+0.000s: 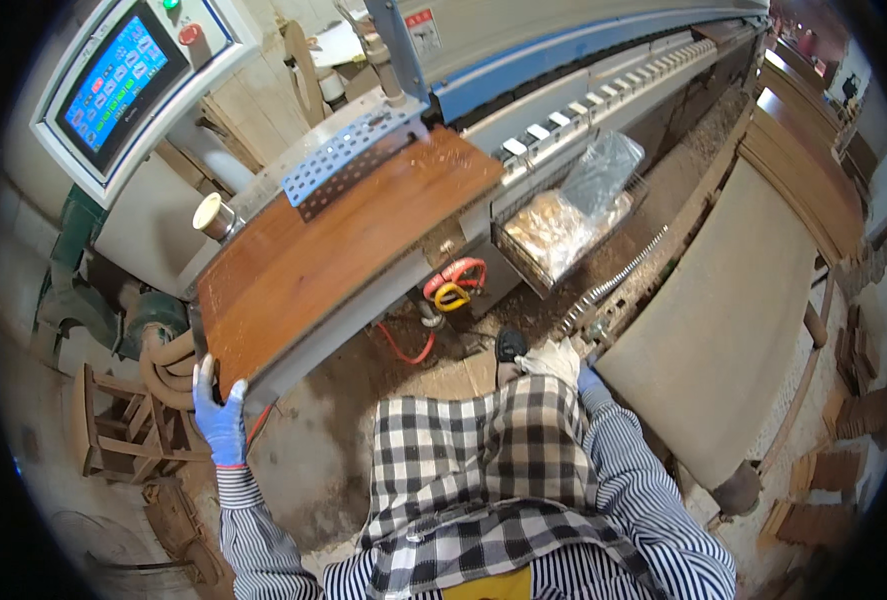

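Here a reddish-brown wood panel [338, 245] lies flat on the infeed worktop [383, 300] of a long edge-finishing machine [563, 60], under a perforated metal guide [348, 155]. The left hand [220, 420], in a blue glove, has its grip clamped on the panel's near corner. The right hand [563, 365], in a pale glove, rests by a tan board [723, 330]; whether its grip is closed I cannot tell. The step looks like feeding; the next move calls for a straight, steady push.
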{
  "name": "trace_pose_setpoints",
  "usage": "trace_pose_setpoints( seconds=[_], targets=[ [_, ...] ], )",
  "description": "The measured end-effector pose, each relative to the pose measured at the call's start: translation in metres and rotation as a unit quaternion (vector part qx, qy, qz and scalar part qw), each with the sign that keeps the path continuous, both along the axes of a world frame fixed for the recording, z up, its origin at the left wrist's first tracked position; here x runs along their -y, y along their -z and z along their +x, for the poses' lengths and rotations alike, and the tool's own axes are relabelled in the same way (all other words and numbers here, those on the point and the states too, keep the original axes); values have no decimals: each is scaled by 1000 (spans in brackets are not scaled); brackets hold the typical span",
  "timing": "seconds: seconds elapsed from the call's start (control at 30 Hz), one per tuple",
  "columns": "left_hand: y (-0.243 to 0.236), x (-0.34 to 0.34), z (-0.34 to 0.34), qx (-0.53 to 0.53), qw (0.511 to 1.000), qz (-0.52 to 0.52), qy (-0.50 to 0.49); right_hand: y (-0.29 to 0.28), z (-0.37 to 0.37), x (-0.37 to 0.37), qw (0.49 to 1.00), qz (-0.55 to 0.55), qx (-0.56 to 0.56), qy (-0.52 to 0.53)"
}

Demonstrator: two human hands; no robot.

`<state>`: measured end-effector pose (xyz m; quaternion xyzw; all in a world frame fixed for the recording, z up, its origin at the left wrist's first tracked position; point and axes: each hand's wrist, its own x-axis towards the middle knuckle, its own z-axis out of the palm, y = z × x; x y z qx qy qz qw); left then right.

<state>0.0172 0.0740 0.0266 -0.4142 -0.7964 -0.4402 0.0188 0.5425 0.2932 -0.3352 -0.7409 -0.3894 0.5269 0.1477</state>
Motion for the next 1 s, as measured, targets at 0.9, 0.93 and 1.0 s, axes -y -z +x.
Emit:
trace_pose_setpoints(
  seconds=[0.9, 0.93, 1.0],
  targets=[
    [17, -75, 31, -277, 944, -154, 89, -108, -12, 75, 917, 275, 166, -237],
    [16, -76, 33, -275, 944, -157, 91, -114, -17, 74, 906, 276, 181, -265],
    [11, -73, 37, -270, 945, -163, 89, -133, -30, 69, 879, 278, 210, -325]
  ],
)
